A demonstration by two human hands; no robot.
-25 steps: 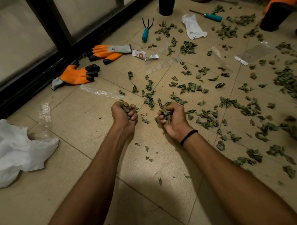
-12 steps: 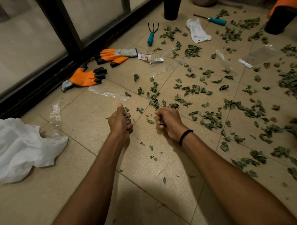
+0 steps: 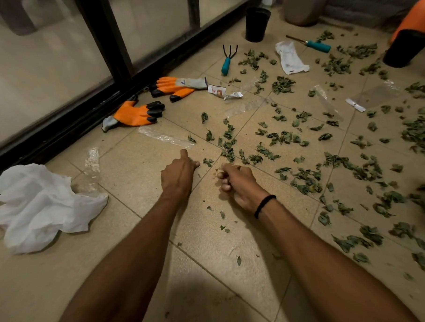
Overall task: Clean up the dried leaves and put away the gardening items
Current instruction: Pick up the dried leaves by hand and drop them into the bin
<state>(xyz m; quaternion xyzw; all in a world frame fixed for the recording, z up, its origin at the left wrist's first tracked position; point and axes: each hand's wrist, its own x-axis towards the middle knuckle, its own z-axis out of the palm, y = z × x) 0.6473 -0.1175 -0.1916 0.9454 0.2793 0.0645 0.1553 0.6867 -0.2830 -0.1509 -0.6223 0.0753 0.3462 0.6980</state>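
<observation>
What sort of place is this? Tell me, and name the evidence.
Likely a home balcony or patio used for gardening: a tiled floor beside a black-framed glass door, with a hand rake, orange gloves and scattered dried leaves.

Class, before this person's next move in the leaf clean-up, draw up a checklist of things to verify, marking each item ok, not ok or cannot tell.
1. Load in the left hand: fingers curled, contents hidden; cannot tell.
2. Load in the right hand: fingers curled, contents hidden; cannot tell.
3. Somewhere to drop leaves: white plastic bag lies crumpled to the left of both hands; ok.
4. Bag mouth open: cannot tell.
5. All dried leaves cleared: many lie scattered on the tiled floor; not ok.
6. The orange gloves and hand rake put away: both lie there too; not ok.
</observation>
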